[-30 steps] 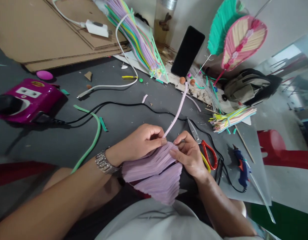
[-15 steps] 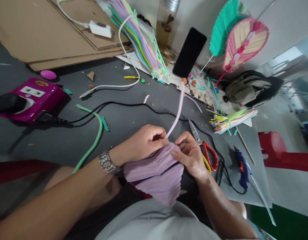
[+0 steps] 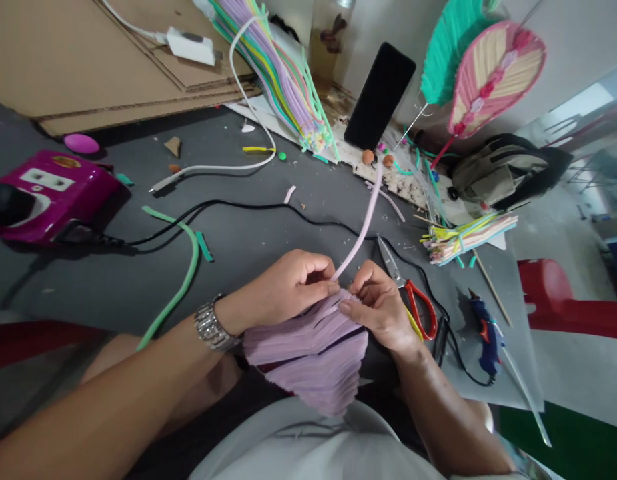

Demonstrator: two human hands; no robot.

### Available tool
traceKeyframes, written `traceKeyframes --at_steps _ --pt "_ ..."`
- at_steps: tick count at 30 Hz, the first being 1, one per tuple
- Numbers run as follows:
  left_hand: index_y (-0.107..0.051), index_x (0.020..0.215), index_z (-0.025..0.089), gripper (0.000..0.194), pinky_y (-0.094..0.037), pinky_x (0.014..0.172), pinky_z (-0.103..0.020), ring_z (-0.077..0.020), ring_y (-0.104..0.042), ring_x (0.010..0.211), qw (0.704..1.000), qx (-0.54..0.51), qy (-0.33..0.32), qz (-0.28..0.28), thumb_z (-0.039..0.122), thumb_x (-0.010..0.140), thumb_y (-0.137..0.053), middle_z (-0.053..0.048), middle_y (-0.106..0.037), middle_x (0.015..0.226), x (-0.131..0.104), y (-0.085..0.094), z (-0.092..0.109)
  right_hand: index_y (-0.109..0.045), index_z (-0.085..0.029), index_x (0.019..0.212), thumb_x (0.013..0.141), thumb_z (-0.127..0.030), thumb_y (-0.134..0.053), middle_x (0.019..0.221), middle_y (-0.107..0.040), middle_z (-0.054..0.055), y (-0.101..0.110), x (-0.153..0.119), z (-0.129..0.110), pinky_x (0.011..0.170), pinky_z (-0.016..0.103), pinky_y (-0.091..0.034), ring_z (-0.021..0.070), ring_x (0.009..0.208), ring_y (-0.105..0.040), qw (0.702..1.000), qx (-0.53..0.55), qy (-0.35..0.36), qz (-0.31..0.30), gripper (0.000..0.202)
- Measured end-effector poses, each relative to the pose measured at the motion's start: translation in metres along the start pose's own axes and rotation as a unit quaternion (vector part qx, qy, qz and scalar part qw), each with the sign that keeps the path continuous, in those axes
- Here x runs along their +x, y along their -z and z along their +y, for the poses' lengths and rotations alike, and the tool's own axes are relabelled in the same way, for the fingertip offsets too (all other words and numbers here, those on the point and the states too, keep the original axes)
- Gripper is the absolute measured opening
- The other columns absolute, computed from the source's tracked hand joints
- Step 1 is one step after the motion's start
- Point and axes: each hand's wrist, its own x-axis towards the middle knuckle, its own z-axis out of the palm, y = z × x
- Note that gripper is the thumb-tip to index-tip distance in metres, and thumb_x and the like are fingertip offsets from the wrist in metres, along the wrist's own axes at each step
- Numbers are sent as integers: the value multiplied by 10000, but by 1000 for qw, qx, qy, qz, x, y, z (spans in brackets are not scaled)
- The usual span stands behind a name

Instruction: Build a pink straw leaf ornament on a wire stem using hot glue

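Observation:
A leaf-shaped piece of layered lilac pipe cleaners (image 3: 308, 360) lies over my lap at the table's near edge. My left hand (image 3: 298, 287), with a metal watch on the wrist, pinches its top edge and the base of a pale pink pipe cleaner (image 3: 369, 217). That stem curves up and away from the fingers over the table. My right hand (image 3: 375, 307) is closed on the piece's upper right side, thumb on top. Right beside it lie red-handled scissors (image 3: 419, 308), blades pointing away.
Back left are a magenta power box (image 3: 58, 197) and cardboard (image 3: 88, 67). A phone (image 3: 381, 97) leans behind pipe cleaner bundles (image 3: 468, 237). At right lies a glue gun (image 3: 483, 333). A black cable (image 3: 258, 204) crosses the table (image 3: 238, 247).
The free end of the pale pink pipe cleaner has swung slightly right. The view has shifted a little. Both hands keep nearly the same hold.

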Motion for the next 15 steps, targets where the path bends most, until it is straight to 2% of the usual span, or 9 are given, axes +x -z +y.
traceKeyframes --at_steps 6,12,15 --pt "-561 657 166 262 -294 520 -215 -83 -380 552 1000 3 -8 -1 318 866 -607 59 -464 566 1 -2 -3 -474 -224 746 718 -328 -893 606 -455 -95 1 -1 -2 495 198 -285 52 505 -354 1000 9 -2 -10 433" --pt "-522 636 175 284 -282 509 -213 -81 -363 529 1000 -24 5 10 323 862 -606 66 -435 535 2 -1 -1 -497 -242 884 710 -376 -905 613 -506 -101 1 -2 -1 489 199 -290 55 488 -367 1000 -4 -24 4 463" --pt "-535 644 172 257 -298 521 -212 -85 -377 544 1000 -22 1 0 304 852 -610 61 -455 548 1 0 1 -494 -241 863 712 -382 -900 610 -512 -96 -2 -2 0 492 199 -297 58 498 -363 1000 -11 -15 6 455"
